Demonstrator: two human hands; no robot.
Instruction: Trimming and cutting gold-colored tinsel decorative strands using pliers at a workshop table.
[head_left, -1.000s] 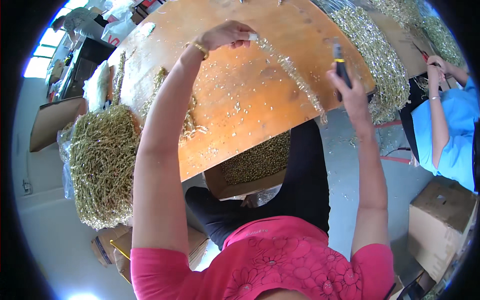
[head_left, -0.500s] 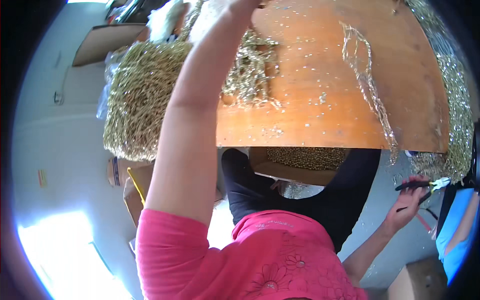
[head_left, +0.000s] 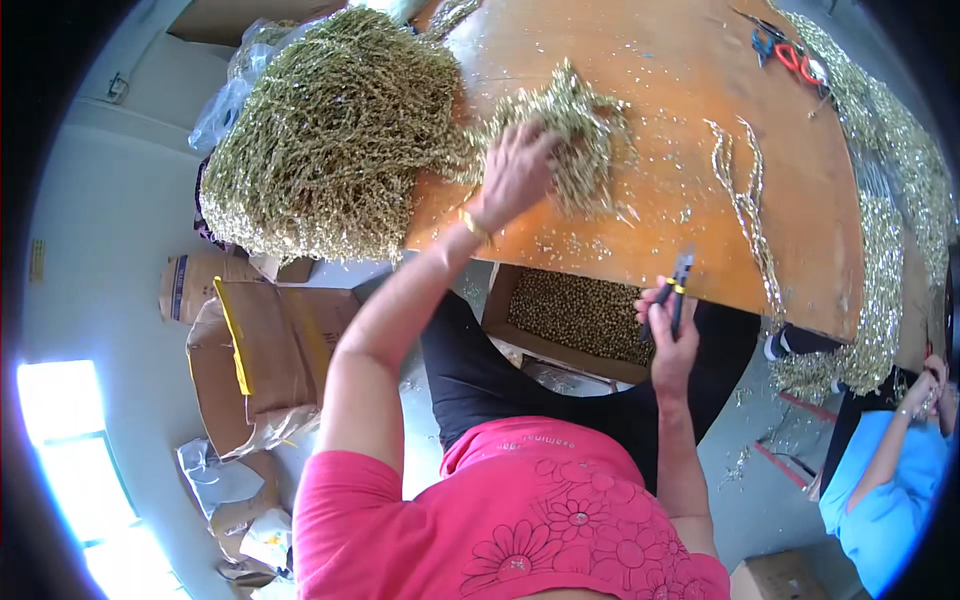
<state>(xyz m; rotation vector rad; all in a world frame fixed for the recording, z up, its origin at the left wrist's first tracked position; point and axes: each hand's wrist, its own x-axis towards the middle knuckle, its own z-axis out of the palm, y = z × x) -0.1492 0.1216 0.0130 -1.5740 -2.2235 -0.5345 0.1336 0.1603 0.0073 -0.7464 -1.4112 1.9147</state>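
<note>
My left hand lies over a small heap of gold glittery strands on the table, fingers slightly apart and a little blurred. A thin gold bracelet circles that wrist. Near the table's front edge, my right hand is closed round a pair of cutting pliers with black handles and yellow bands, jaws pointing up and away from me. Left of the small heap, a big mound of gold strands hangs over the table edge. Two joined strands lie loose on the right.
On the orange table are scattered glitter bits, red-handled scissors at the far right, and strands draping over the right edge. Below sits a box of gold beads. Cartons stand at left; a person in blue sits at right.
My left arm has drawn back from the far side onto the small heap. My right hand, still holding the pliers, has come from the far right to the table's front edge. The view has shifted.
</note>
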